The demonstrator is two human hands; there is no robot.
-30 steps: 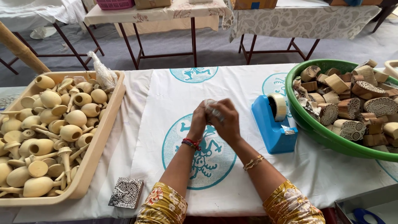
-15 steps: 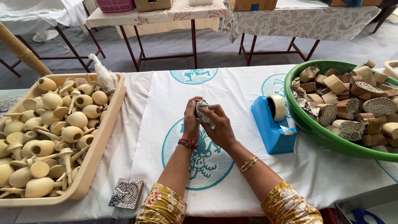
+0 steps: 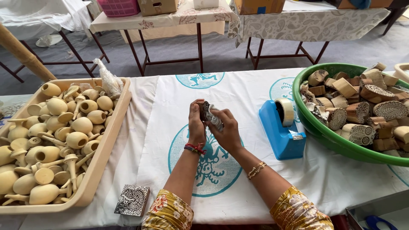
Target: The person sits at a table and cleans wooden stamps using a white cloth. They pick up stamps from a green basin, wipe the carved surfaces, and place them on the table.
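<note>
Left hand (image 3: 196, 123) + right hand (image 3: 224, 128) were up over white cloth (image 3: 179, 106) w/ blue prints, mid table. Both held small brown wood block (image 3: 203, 110), fingers tight round it. Right hand pressed crinkly wrap (image 3: 214, 119) on block. Blue tape holder (image 3: 281, 130) near on right, then green tub (image 3: 336, 142) of carved blocks. Tray (image 3: 106, 140) of pale wood knobs on left. Flat patterned block (image 3: 132, 200) by left elbow

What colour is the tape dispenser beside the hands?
Bright blue, holding a roll of pale tape; the tape dispenser shows clearly in the head view.
</note>
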